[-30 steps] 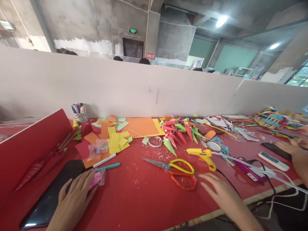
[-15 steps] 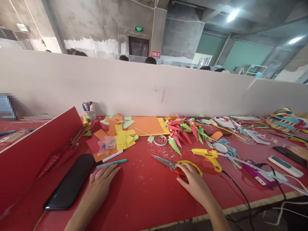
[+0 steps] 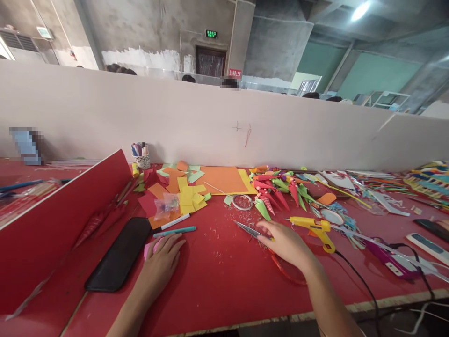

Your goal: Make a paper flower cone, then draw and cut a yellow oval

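Note:
My left hand [image 3: 164,257] lies palm down on the red tabletop, fingers stretched out over a small pink piece [image 3: 149,249] that is partly hidden. Just beyond its fingertips are a teal pen [image 3: 175,231] and a white pen [image 3: 175,221]. My right hand [image 3: 286,241] is closed around the middle of a pair of scissors [image 3: 248,229], thumb and fingers at the pivot. The blades point to the upper left, and an orange-red handle loop shows beneath the wrist. A yellow glue gun [image 3: 312,225] lies right of this hand.
Yellow paper pieces [image 3: 189,194], an orange sheet [image 3: 222,180] and red and green paper cones [image 3: 277,189] lie at the back. A tape ring [image 3: 242,202] sits before them. A black case [image 3: 121,255] and red divider [image 3: 70,210] stand left; a purple power strip [image 3: 391,257] lies right.
My right hand has shifted from the scissors' yellow handle toward the pivot and closed there. My left hand stays on the pink piece. The whole view has swung a little left.

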`<action>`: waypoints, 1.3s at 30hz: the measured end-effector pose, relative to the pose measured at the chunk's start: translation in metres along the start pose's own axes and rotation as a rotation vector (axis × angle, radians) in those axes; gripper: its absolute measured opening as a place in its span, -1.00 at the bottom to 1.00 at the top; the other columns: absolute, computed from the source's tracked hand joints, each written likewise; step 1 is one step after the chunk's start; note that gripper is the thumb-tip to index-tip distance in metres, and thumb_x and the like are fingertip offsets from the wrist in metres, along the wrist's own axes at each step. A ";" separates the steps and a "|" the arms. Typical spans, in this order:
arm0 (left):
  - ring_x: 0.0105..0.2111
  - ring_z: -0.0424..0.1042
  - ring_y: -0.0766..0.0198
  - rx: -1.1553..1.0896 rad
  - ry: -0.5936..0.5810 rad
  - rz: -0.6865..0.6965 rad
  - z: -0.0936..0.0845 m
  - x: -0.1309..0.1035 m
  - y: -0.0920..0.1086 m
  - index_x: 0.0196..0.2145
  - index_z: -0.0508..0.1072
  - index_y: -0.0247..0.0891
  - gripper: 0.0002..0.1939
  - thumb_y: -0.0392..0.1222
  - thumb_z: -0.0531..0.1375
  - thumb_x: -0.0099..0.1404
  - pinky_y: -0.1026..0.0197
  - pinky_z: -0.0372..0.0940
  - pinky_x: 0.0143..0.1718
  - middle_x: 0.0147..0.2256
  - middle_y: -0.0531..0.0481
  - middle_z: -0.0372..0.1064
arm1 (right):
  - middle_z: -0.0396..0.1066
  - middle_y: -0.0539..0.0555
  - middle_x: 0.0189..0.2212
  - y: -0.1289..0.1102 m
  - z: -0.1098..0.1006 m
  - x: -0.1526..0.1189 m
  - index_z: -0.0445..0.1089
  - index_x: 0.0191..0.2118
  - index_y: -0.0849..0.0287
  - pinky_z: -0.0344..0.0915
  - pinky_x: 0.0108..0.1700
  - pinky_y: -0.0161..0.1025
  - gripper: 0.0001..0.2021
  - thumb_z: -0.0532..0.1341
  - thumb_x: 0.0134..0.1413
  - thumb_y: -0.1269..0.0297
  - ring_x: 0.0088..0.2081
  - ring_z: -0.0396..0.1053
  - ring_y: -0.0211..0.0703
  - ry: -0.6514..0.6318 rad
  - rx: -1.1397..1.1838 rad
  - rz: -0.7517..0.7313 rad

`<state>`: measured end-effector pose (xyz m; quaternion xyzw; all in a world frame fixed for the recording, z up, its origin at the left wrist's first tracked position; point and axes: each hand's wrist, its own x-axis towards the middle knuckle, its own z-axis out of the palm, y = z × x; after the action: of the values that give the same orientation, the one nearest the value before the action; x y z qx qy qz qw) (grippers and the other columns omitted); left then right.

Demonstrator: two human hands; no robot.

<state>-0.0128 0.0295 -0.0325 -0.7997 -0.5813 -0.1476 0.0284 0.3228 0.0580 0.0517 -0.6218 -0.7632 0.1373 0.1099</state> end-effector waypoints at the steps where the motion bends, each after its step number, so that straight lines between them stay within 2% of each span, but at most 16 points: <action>1: 0.01 0.22 0.14 -0.002 -0.008 0.001 -0.001 0.000 0.000 -0.07 0.36 -0.08 -0.63 -0.31 -0.07 0.23 -0.04 -0.05 0.06 -0.01 -0.02 0.31 | 0.44 0.05 -0.31 -0.008 -0.006 0.012 0.35 -0.19 0.03 0.30 -0.33 -0.25 -0.79 0.10 0.02 0.23 -0.30 0.40 -0.12 -0.028 0.068 -0.039; 3: 0.02 0.20 0.14 -0.013 -0.024 0.008 -0.003 0.001 0.001 -0.07 0.35 -0.09 -0.59 -0.37 -0.08 0.20 -0.06 -0.06 0.07 0.00 -0.01 0.30 | 0.45 -0.01 -0.34 -0.018 -0.014 0.043 0.37 -0.21 0.03 0.30 -0.31 -0.34 -0.81 0.10 0.05 0.22 -0.32 0.39 -0.23 -0.093 0.158 -0.094; 5: 0.03 0.19 0.14 -0.030 -0.032 0.012 -0.005 0.001 0.001 -0.07 0.35 -0.10 -0.55 -0.42 -0.08 0.16 -0.06 -0.07 0.07 0.01 0.00 0.29 | 0.44 -0.02 -0.30 -0.023 -0.015 0.080 0.36 -0.19 0.05 0.29 -0.25 -0.38 -0.81 0.09 0.08 0.22 -0.27 0.38 -0.28 -0.064 0.141 -0.044; 8: 0.04 0.17 0.13 -0.053 -0.027 -0.005 -0.006 0.001 0.002 -0.07 0.35 -0.10 -0.54 -0.43 -0.06 0.13 -0.07 -0.06 0.05 0.01 -0.02 0.29 | 0.39 0.09 -0.21 -0.021 -0.006 0.136 0.29 -0.09 0.19 0.28 -0.16 -0.27 -0.76 0.04 0.15 0.27 -0.20 0.35 -0.23 -0.001 0.072 0.067; 10: 0.04 0.18 0.13 -0.062 -0.023 -0.013 -0.006 0.000 0.001 -0.07 0.35 -0.11 -0.54 -0.43 -0.06 0.13 -0.07 -0.04 0.04 0.01 -0.04 0.29 | 0.31 0.12 -0.13 -0.018 0.003 0.166 0.25 -0.07 0.24 0.30 -0.16 -0.12 -0.73 0.06 0.15 0.24 -0.18 0.33 -0.17 0.014 0.013 0.147; 14: 0.03 0.19 0.14 -0.066 -0.016 -0.003 -0.005 -0.001 0.000 -0.06 0.34 -0.10 -0.55 -0.41 -0.07 0.15 -0.04 -0.04 0.03 0.01 -0.03 0.29 | 0.27 0.12 -0.09 -0.013 0.020 0.201 0.24 -0.05 0.22 0.29 -0.15 -0.09 -0.72 0.09 0.13 0.24 -0.15 0.31 -0.15 -0.018 -0.089 0.284; 20: 0.02 0.22 0.16 -0.060 -0.021 -0.023 -0.007 0.000 0.001 -0.08 0.34 -0.07 -0.57 -0.40 -0.07 0.16 -0.02 -0.01 -0.01 -0.01 0.02 0.31 | 0.26 0.13 -0.08 -0.001 0.035 0.220 0.23 -0.04 0.23 0.29 -0.15 -0.08 -0.71 0.09 0.13 0.24 -0.14 0.30 -0.14 -0.078 -0.137 0.448; 25: 0.01 0.23 0.18 -0.059 -0.031 -0.040 -0.007 0.001 0.000 -0.08 0.33 -0.07 -0.59 -0.38 -0.07 0.18 0.00 0.01 -0.03 -0.01 0.03 0.31 | 0.27 0.13 -0.10 0.012 0.036 0.226 0.24 -0.06 0.22 0.30 -0.16 -0.11 -0.73 0.08 0.14 0.25 -0.16 0.31 -0.16 -0.079 -0.111 0.491; 30: 0.00 0.23 0.17 -0.054 -0.023 -0.033 -0.006 0.000 -0.001 -0.08 0.34 -0.06 -0.60 -0.36 -0.07 0.19 0.01 0.00 -0.03 -0.01 0.00 0.31 | 0.27 0.14 -0.09 0.019 0.032 0.229 0.25 -0.06 0.23 0.30 -0.15 -0.12 -0.73 0.08 0.14 0.25 -0.16 0.31 -0.17 0.032 -0.126 0.476; 35: -0.01 0.23 0.17 -0.059 0.000 -0.021 -0.003 0.000 -0.004 -0.10 0.35 -0.07 -0.61 -0.36 -0.06 0.19 0.03 0.01 -0.04 -0.03 0.02 0.33 | 0.27 0.13 -0.09 0.016 0.022 0.234 0.24 -0.05 0.23 0.30 -0.15 -0.09 -0.71 0.08 0.13 0.24 -0.15 0.31 -0.15 0.166 -0.184 0.392; 39: -0.02 0.24 0.17 -0.059 0.015 -0.012 0.001 -0.001 -0.006 -0.10 0.34 -0.07 -0.61 -0.37 -0.06 0.18 0.04 0.02 -0.05 -0.03 0.02 0.32 | 0.27 0.14 -0.10 0.010 0.019 0.231 0.24 -0.05 0.25 0.29 -0.15 -0.09 -0.71 0.09 0.13 0.24 -0.15 0.31 -0.14 0.201 -0.222 0.314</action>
<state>-0.0181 0.0309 -0.0342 -0.7956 -0.5812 -0.1709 0.0081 0.2786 0.2851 0.0294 -0.7521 -0.6524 0.0050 0.0935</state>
